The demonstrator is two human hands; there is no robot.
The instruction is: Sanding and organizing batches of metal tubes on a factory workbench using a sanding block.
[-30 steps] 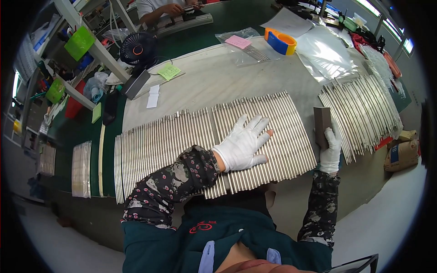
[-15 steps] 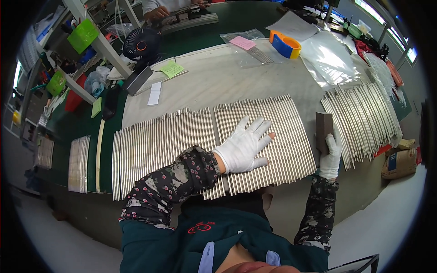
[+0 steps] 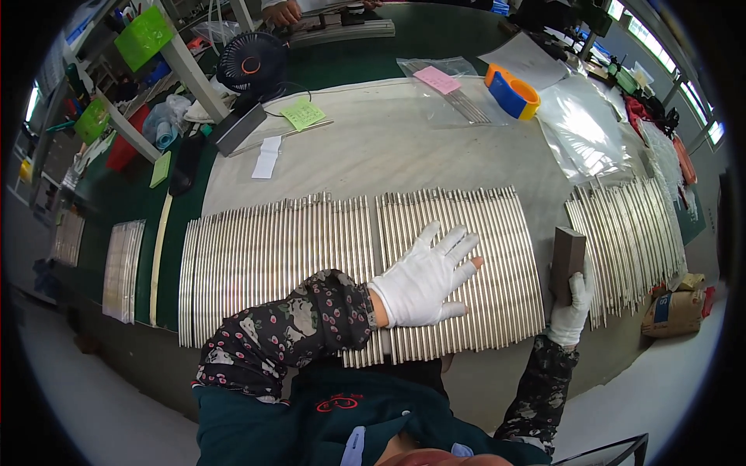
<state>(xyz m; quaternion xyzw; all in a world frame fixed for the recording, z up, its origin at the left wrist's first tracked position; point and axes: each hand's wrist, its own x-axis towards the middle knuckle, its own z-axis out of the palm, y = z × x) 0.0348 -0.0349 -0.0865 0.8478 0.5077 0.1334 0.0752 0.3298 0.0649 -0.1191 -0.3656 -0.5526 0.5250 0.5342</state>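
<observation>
My left hand (image 3: 423, 285), in a white glove with the fingertips of thumb and another finger bare, lies flat with fingers spread on the right-hand group of thin silvery metal rods (image 3: 497, 264). These rods lie side by side in a row on the table. My right hand (image 3: 573, 307), also gloved in white, is closed around a brown-grey rectangular block (image 3: 569, 260). The block stands just right of that row, in the gap before another batch of metal rods (image 3: 629, 241). A left group of rods (image 3: 272, 248) lies partly under my left forearm.
Beyond the rods, a pale sheet (image 3: 350, 140) covers the table. On it lie a blue and orange tape roll (image 3: 513, 92), plastic bags (image 3: 583, 140) and a white paper slip (image 3: 266, 158). A black fan (image 3: 252, 64) stands far left. Another person's hand (image 3: 284, 12) shows at the far edge.
The view has shifted, so the table sits lower in the picture. My left hand stays flat on the rods. My right hand, still holding the block, has come slightly nearer to me.
</observation>
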